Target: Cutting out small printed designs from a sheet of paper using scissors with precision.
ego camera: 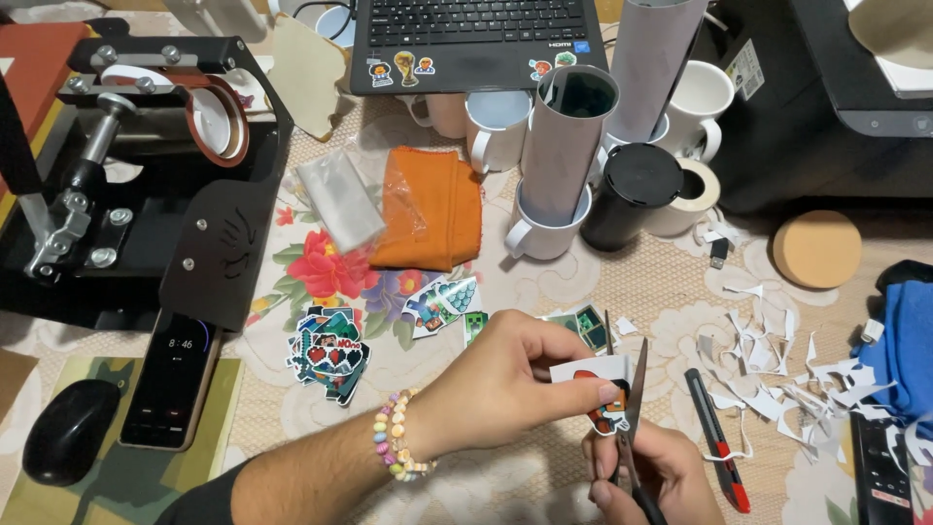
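Note:
My left hand (505, 384), with a bead bracelet at the wrist, pinches a small printed sticker sheet (598, 389) with a red and dark figure on white paper. My right hand (656, 476) grips black-handled scissors (634, 408); the blades point up and sit against the right edge of the sticker. Several cut-out stickers (328, 352) lie in a pile to the left, with more stickers (442, 303) just above my left hand.
A black mug press (146, 175) stands at the left, a phone (172, 379) and mouse (68, 428) below it. Laptop (466, 39), white mugs (539, 233), paper rolls, a black can (632, 194), orange cloth (428, 209), cork coaster (816, 248), red utility knife (714, 437) and paper scraps (787, 369) surround my hands.

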